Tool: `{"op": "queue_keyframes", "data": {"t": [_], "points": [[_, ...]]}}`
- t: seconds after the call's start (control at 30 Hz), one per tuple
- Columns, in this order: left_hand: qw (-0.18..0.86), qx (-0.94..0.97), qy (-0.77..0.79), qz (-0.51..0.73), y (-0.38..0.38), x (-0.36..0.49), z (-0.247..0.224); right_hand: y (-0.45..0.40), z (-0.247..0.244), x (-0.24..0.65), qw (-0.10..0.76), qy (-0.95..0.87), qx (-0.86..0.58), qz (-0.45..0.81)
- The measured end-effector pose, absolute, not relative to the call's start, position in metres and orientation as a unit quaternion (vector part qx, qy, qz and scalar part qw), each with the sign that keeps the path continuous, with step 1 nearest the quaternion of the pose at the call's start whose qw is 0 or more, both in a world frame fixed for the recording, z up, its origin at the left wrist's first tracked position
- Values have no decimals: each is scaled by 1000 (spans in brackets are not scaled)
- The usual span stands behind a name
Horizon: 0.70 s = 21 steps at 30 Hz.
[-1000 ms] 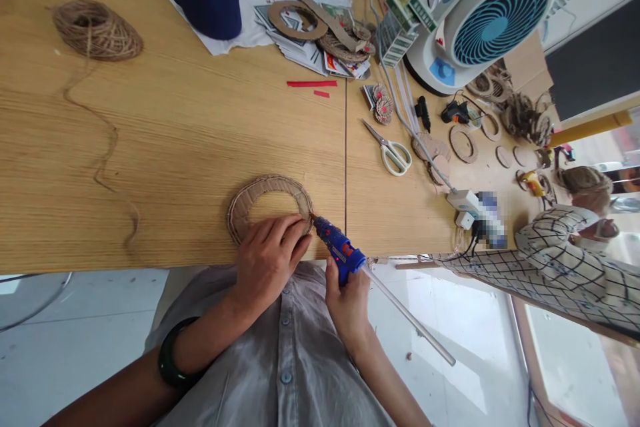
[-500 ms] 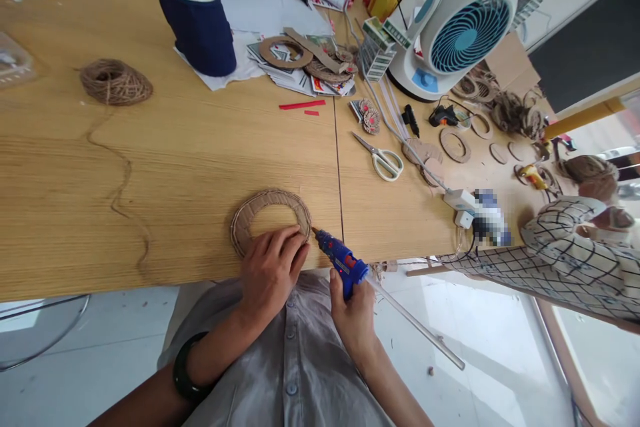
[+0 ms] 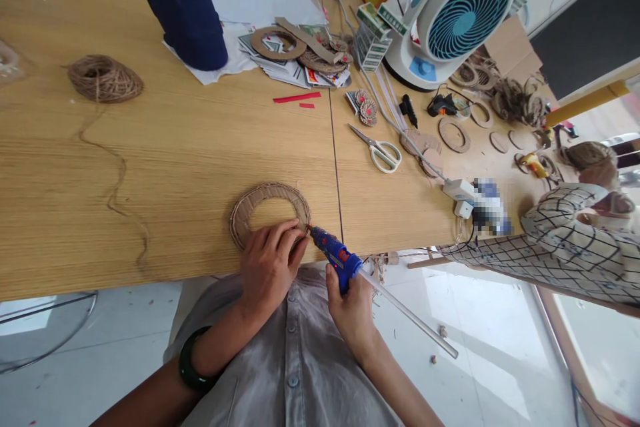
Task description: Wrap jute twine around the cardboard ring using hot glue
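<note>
On the table near its front edge lies a brown cardboard ring (image 3: 243, 213) with twine along its outer rim. My left hand (image 3: 270, 260) grips the ring's near right part, fingers bent over it. A blue hot glue gun (image 3: 335, 257) is in my right hand (image 3: 353, 310), its nozzle at the ring's right rim. From the gun's back sticks a long clear glue stick (image 3: 410, 313). To the left, a loose twine strand (image 3: 120, 177) runs from a ball of twine (image 3: 105, 79) toward the table's front edge.
White-handled scissors (image 3: 383, 152) lie right of the ring. Farther back stand a navy bottle (image 3: 187, 20) and a fan (image 3: 460, 20). A power strip (image 3: 457, 190) and cardboard rings (image 3: 454, 135) are at the right, where another person in a checked sleeve (image 3: 560, 220) sits.
The glue gun's nozzle has come slightly closer to the ring's right rim. My left hand keeps its grip on the ring. The whole view has shifted a little.
</note>
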State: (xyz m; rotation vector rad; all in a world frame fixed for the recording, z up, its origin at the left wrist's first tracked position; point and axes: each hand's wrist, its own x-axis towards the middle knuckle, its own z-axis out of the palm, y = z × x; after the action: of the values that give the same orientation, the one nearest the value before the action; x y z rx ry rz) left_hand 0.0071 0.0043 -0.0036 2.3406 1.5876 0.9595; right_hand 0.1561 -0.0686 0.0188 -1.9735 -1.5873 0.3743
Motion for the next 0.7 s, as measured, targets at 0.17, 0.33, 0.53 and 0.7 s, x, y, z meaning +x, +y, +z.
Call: {"op": "queue_keyframes", "data": {"t": [0.17,0.33,0.53,0.7], "points": [[101,780,528,322,4,7,-4,-73,19,157,279,-576,-752,156],[122,782,509,337,-2,0,-3,-72,18,157,275,-598,-742,129],[109,801,483,336,-5,-18,-6,-75,16,158,279,-613,-730,117],[114,795,493,335,-6,-16,-9,-79,20,156,251,-627,-731,99]]}}
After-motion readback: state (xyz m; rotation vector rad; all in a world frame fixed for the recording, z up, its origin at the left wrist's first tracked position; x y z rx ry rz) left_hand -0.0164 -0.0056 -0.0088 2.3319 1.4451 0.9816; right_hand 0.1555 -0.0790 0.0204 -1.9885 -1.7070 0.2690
